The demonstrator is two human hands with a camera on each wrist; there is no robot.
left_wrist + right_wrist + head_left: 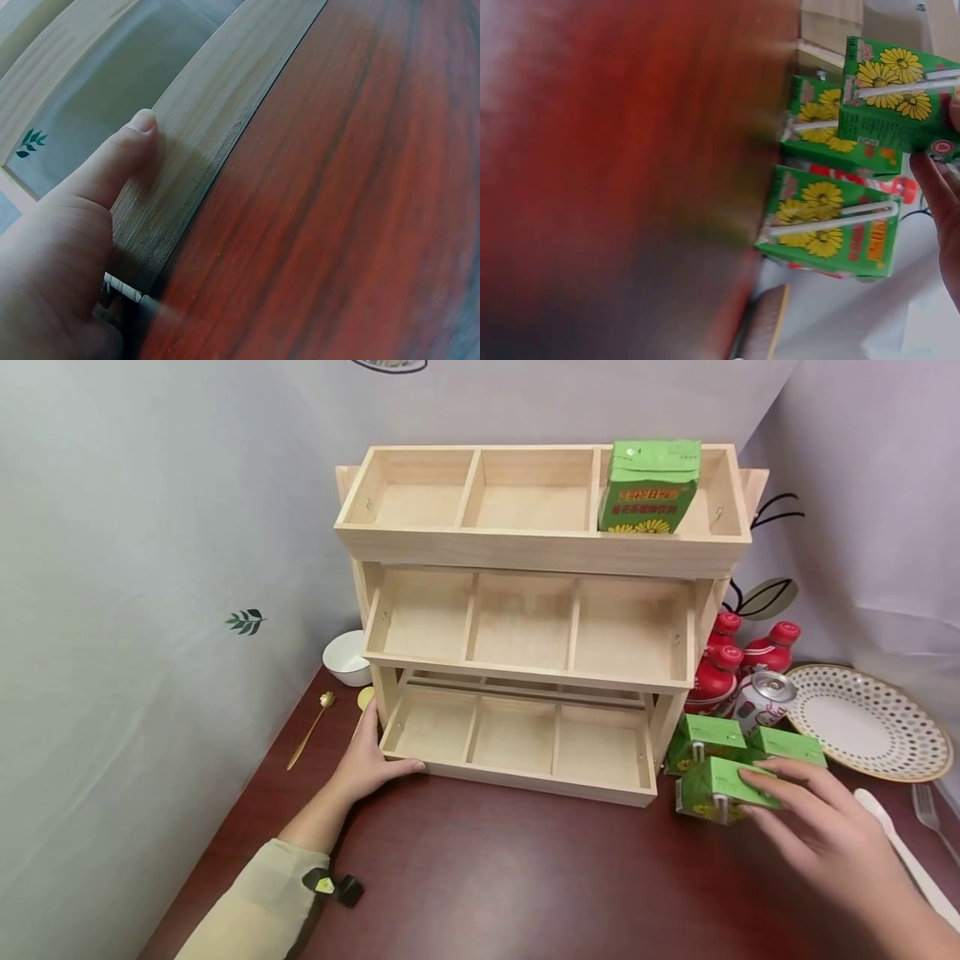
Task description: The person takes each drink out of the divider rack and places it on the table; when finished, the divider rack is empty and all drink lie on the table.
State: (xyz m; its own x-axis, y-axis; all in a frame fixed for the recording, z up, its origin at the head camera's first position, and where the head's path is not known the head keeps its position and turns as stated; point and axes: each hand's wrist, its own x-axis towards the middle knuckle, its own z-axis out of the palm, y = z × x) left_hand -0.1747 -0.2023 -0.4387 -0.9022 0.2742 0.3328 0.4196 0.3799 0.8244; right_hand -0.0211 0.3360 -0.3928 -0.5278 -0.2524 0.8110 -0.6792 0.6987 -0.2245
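A three-tier wooden rack (540, 553) stands on the dark red table, each tier split into three compartments. My left hand (365, 767) grips its lower left corner; the thumb (135, 139) lies along the bottom tier's front board, the other fingers at the side. With the fingertips of my right hand (832, 831), I hold a green drink carton (705, 793) with yellow flowers and a straw, right of the rack. In the right wrist view this carton (889, 97) is raised off the table. Two similar cartons (705, 732) stand behind it. Another carton (648, 489) leans in the top right compartment.
Red-capped bottles (716, 677) and a cola can (767, 695) stand behind the cartons. A dotted plate (918, 743), a white spoon (888, 827) and a fork (926, 810) lie far right. Left of the rack are a white bowl (348, 658) and a gold spoon (310, 732).
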